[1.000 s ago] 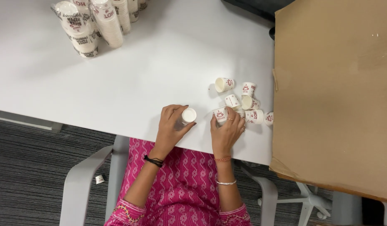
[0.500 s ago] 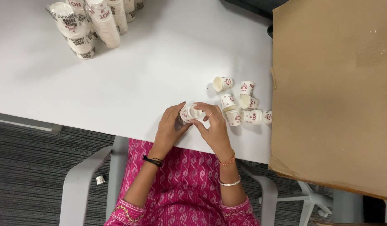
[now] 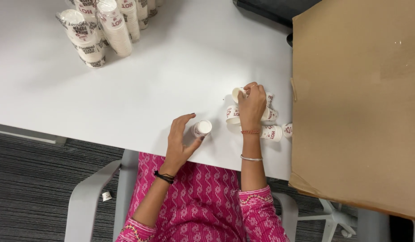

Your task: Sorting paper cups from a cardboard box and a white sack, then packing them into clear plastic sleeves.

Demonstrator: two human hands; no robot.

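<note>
Head view: half a second ago both my hands met over one small paper cup near the table's front edge; now they have parted. My left hand (image 3: 180, 141) curls loosely around that short stack of cups (image 3: 201, 128), thumb and fingers half open, steadying it more than gripping. My right hand (image 3: 252, 105) has moved back to the loose cups (image 3: 272, 133) lying on their sides beside the cardboard, and its fingertips are pinched on the rim of one cup (image 3: 237, 93) at the far end of the heap. So the stack looks one cup taller, and another is being picked up.

The cups are white with red print. At the far left of the white table (image 3: 126, 80) lie several long sleeves of stacked cups (image 3: 99, 31) with dark lettering. A large plain brown cardboard sheet (image 3: 360, 103) covers the right side
</note>
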